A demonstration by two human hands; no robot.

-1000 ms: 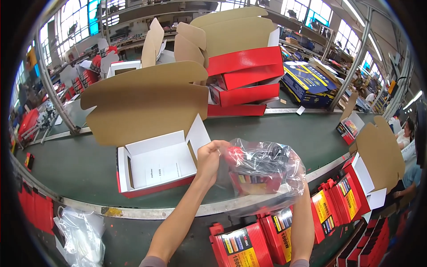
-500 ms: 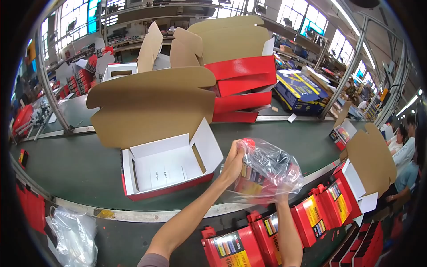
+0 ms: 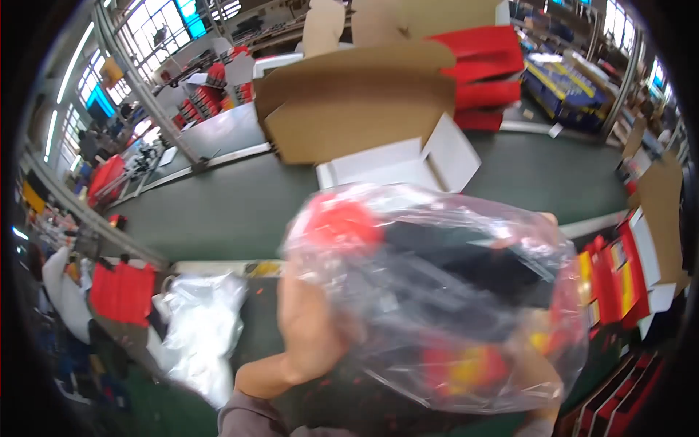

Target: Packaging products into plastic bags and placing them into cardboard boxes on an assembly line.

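A clear plastic bag (image 3: 444, 371) is held up close in front of me. Inside it sits a bulky red and black device with a rounded red part (image 3: 342, 226) at upper left and a red-and-yellow label low down. My left hand (image 3: 309, 320) is closed on the bag's left side. My right hand (image 3: 535, 357) grips the lower right side, seen through or beside the film and smeared by motion. Behind the bag, an open carton (image 3: 357, 102) with a brown lid and white inside stands on the green belt, its front partly hidden.
A pile of clear plastic bags (image 3: 200, 328) lies at left beside a red piece (image 3: 122, 291). Red labelled devices (image 3: 608, 280) and another open carton (image 3: 659, 218) are at right. Red cartons (image 3: 484, 73) and a blue-yellow box (image 3: 564, 87) stand beyond the belt (image 3: 211, 211).
The bagged device has come nearer and now fills the middle of the view, hiding the near row of devices. My view has turned left, and both hands moved along with the bag.
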